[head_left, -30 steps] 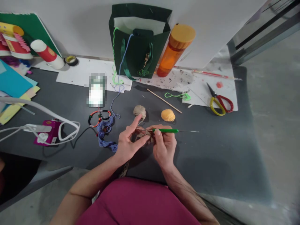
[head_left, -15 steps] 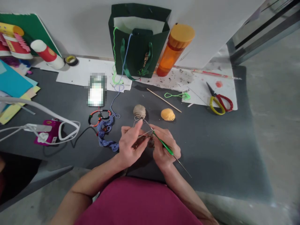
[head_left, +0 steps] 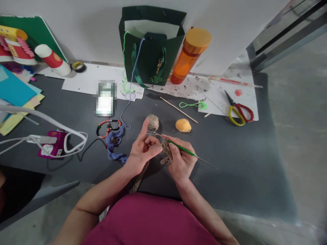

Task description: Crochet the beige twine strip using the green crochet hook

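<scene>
The right hand [head_left: 180, 160] is closed on a green crochet hook [head_left: 182, 149], its tip at a tan crocheted strip [head_left: 165, 153] held above the counter [head_left: 230, 173]; the left hand [head_left: 142, 148] curls around twine [head_left: 154, 134] from a ball [head_left: 152, 122]. A long stretch is worked, and the ball remains sizeable

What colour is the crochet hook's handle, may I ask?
The crochet hook's handle is bright green, clearest in the head view.

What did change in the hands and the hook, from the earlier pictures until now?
The left hand uncurled, index finger raised. The right hand turned the green crochet hook from level to sloping down rightward, still holding it. The tan yarn ball and scissors stayed put.
</scene>
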### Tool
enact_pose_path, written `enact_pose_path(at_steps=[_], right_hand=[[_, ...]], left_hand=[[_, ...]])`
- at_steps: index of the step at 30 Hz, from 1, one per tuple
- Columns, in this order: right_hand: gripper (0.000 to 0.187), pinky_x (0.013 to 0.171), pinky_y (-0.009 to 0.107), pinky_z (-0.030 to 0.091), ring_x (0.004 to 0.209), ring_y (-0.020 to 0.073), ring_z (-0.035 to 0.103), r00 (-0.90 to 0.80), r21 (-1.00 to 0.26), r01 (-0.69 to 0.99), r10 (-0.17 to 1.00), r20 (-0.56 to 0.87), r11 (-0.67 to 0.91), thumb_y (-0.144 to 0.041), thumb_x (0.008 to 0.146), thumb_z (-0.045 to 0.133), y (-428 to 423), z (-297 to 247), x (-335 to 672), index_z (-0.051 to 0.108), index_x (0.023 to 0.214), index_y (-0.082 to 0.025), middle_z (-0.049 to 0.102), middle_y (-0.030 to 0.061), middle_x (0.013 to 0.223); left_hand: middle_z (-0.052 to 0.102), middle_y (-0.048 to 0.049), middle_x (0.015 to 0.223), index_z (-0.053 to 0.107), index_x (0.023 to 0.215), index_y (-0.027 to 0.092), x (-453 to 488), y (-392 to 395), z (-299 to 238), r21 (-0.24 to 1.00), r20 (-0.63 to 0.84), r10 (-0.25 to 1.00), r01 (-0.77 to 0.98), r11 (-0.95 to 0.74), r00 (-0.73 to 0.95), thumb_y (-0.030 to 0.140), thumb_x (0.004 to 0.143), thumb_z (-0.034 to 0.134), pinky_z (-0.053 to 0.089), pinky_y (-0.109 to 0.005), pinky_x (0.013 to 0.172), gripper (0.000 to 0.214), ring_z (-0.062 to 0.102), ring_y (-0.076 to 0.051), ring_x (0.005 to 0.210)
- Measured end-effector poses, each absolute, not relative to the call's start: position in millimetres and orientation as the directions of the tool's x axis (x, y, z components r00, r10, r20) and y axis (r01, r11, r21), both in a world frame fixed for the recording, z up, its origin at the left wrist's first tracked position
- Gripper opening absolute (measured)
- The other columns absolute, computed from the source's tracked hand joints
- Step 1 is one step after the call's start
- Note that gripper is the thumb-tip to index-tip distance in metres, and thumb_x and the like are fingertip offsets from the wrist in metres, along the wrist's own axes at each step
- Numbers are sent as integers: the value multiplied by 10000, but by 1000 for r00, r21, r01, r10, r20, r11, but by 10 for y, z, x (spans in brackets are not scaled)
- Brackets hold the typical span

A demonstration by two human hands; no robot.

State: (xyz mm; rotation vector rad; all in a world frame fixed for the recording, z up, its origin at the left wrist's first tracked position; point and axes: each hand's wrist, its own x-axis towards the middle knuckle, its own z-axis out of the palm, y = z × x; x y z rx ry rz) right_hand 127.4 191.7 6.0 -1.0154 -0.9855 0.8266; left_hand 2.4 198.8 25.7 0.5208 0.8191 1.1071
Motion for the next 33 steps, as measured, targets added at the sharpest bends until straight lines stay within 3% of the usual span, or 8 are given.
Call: enact_pose_path(at_steps=[4, 10, 19, 23, 27, 30, 33], right_hand=[[10, 740, 327, 640, 791, 178, 800, 322, -948, -203, 931, 171, 244, -279, 882, 750, 1925, 66, 1284, 743, 889, -283, 833, -20, 863], [142, 541, 257, 579, 560, 137, 700, 226, -937, -339, 974, 8, 87, -397, 938, 670, 1959, 104, 1317, 650, 900, -262, 762, -35, 719], [195, 434, 233, 504, 447, 102, 586, 175, -978, -191, 983, 46, 80, -439, 1026, 509, 1952, 151, 1390, 560, 931, -276, 701, -49, 719], [145, 463, 239, 515, 536, 121, 642, 217, -974, -44, 954, 207, 222, -336, 1036, 503, 1931, 152, 1431, 605, 953, -274, 732, -15, 767], [175, 694, 348, 626, 801, 188, 756, 89, -848, 210, 854, 512, 487, -186, 977, 594, 1941, 126, 1474, 692, 1066, -301, 799, 20, 913], [295, 725, 358, 639, 837, 194, 778, -29, -755, 310, 800, 600, 578, -120, 909, 687, 1949, 116, 1488, 742, 1115, -324, 817, 22, 1009], [346, 720, 357, 645, 843, 198, 789, -5, -760, 316, 802, 597, 568, -96, 889, 705, 1916, 96, 1485, 750, 1136, -334, 826, 20, 1033]], left_hand=[[622, 79, 710, 464, 1540, 273, 20, 2007, 267, 637, -366, 875, -601, 483, 317, 207, 687, 894, 431, -222, 718, 958, 544, -79, 676], [671, 45, 757, 651, 1380, 247, -15, 2039, 276, 528, -424, 824, -637, 562, 376, 189, 642, 908, 439, -222, 707, 783, 574, -84, 687], [668, 29, 749, 733, 1270, 223, -17, 2037, 272, 552, -423, 826, -617, 561, 373, 191, 665, 883, 422, -228, 680, 624, 555, -82, 680], [648, 43, 714, 749, 1239, 227, -11, 2041, 276, 608, -420, 860, -614, 503, 289, 189, 642, 909, 429, -224, 690, 619, 554, -72, 670], [597, 70, 653, 715, 1293, 210, -13, 2046, 267, 689, -390, 901, -588, 423, 191, 189, 631, 923, 420, -221, 663, 694, 527, -63, 627], [590, 72, 649, 705, 1307, 206, -21, 2050, 258, 638, -420, 875, -606, 474, 242, 203, 632, 928, 424, -214, 651, 711, 536, -66, 626], [560, 81, 627, 729, 1269, 212, -30, 2056, 256, 549, -474, 815, -612, 569, 332, 220, 624, 937, 419, -199, 631, 678, 522, -57, 605]])
